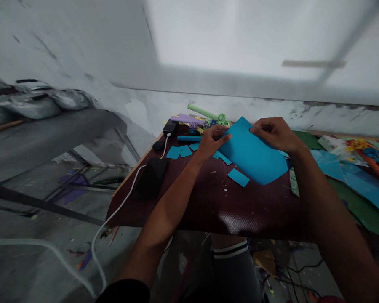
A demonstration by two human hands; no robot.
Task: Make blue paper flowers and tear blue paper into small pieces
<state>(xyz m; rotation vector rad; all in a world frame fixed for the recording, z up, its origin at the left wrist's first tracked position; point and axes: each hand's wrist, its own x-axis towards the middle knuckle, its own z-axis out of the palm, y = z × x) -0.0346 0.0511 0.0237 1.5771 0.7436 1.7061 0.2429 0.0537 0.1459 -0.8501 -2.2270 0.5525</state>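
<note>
A sheet of blue paper (pixel 255 153) is held up at a tilt over the dark red table top (pixel 189 206). My left hand (pixel 212 141) grips its left edge between thumb and fingers. At the upper right edge, my right hand (pixel 273 132) pinches the same sheet. Below the sheet lies a small blue paper rectangle (pixel 238 177), and several more cut blue pieces (pixel 174 152) are scattered left of my left hand. A rolled blue paper tube (pixel 188 138) lies just behind that hand.
Rolled paper tubes in green (pixel 204 111) and purple (pixel 187 120) lie at the back. A black case (pixel 151 179), a charger (pixel 169 127) and a white cable (pixel 126 198) are at the left. Green and blue sheets (pixel 366 189) cover the right. Wrapped bundles (pixel 34 105) stand on another table.
</note>
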